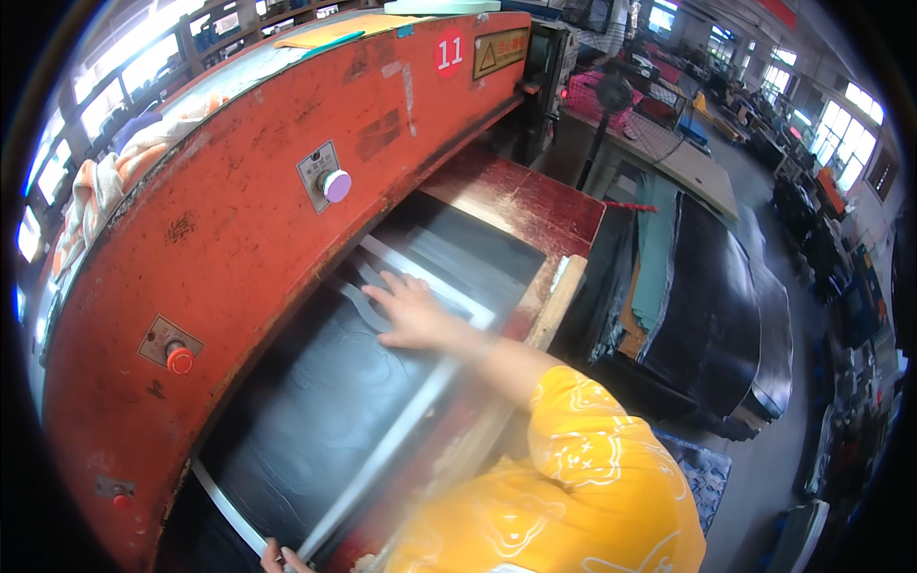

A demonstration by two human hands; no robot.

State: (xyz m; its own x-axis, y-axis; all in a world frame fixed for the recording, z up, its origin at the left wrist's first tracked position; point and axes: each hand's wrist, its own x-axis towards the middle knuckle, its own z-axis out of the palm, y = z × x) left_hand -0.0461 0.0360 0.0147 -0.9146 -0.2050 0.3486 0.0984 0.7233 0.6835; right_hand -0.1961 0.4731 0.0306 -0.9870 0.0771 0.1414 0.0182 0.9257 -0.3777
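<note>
A pale rectangular frame [382,441], blurred along its near side, lies around a dark glossy sheet [315,401] on the bed of a red press. My right hand [413,313] is over the sheet at the frame's right part, fingers spread and palm down. Beside its fingertips is a curved grey strip [361,306]; whether the fingers touch it I cannot tell. At the lower edge, only the fingers of my left hand [284,557] show, bent against the frame's near left corner. The rest of that hand is out of view.
The red press beam [239,220] runs over the bed's far side, with a purple knob [335,186] and a red button [180,359]. A wooden bar [559,301] edges the bed. Black sheets [716,306] are stacked at right, by a fan [612,94].
</note>
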